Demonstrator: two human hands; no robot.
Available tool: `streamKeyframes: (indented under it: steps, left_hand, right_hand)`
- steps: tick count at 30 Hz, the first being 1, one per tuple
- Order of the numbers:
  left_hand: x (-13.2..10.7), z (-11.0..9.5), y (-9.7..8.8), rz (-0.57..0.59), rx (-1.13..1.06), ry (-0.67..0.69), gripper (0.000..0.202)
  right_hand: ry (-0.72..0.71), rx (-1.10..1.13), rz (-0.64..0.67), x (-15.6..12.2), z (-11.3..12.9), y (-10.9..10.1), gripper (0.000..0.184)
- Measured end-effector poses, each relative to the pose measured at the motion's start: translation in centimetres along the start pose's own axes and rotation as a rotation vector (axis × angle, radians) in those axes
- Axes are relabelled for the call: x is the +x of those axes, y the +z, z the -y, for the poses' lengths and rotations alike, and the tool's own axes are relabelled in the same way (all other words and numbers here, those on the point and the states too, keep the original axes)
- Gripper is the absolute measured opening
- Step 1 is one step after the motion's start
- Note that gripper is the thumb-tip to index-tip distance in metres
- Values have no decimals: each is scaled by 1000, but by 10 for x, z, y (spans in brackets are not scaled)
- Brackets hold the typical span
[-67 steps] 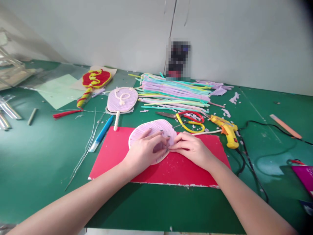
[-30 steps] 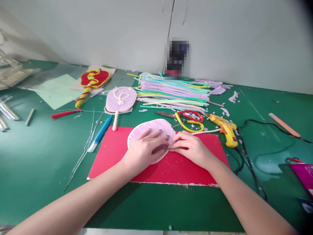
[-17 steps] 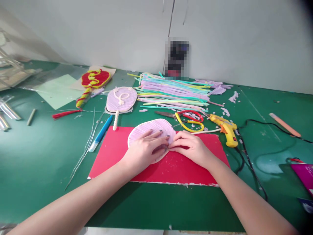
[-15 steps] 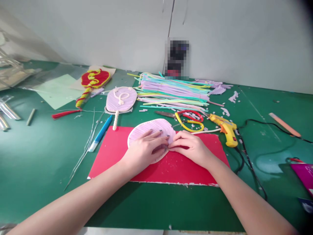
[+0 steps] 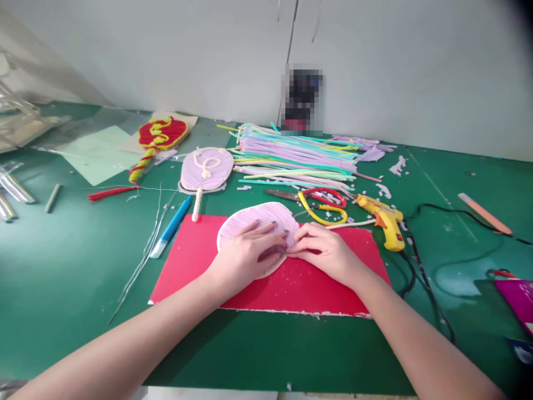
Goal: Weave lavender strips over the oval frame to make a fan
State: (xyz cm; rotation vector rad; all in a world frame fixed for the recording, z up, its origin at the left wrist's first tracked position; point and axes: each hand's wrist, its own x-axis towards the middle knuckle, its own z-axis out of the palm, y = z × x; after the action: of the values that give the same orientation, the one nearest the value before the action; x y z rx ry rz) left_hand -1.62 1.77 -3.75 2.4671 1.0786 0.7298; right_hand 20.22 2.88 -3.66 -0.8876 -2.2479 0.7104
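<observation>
A rounded lilac fan panel (image 5: 256,218), ribbed with pipe cleaners and edged in white, lies on a red board (image 5: 195,266). My left hand (image 5: 249,251) rests flat across the panel, fingers stretched out over its middle. At the panel's right edge my right hand (image 5: 323,249) is closed in a pinch, its fingertips close to those of my left hand. What exactly lies between the right fingertips is hidden. A white pipe cleaner (image 5: 353,224) runs from behind the right hand toward the yellow glue gun (image 5: 387,222).
Scissors (image 5: 320,206) with red and yellow handles lie behind the board. Further back are a pastel pipe cleaner pile (image 5: 295,153), a lilac fan (image 5: 207,169) and a red-yellow fan (image 5: 162,133). A blue pen-like tool (image 5: 172,225) lies left, a black cord (image 5: 427,289) right.
</observation>
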Motion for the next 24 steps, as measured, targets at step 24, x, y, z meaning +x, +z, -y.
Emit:
streamKeyframes:
  steps: [24]
  left_hand:
    - [1, 1, -25, 17, 105, -70, 34]
  right_hand:
    - [5, -42, -12, 0, 1, -1, 13]
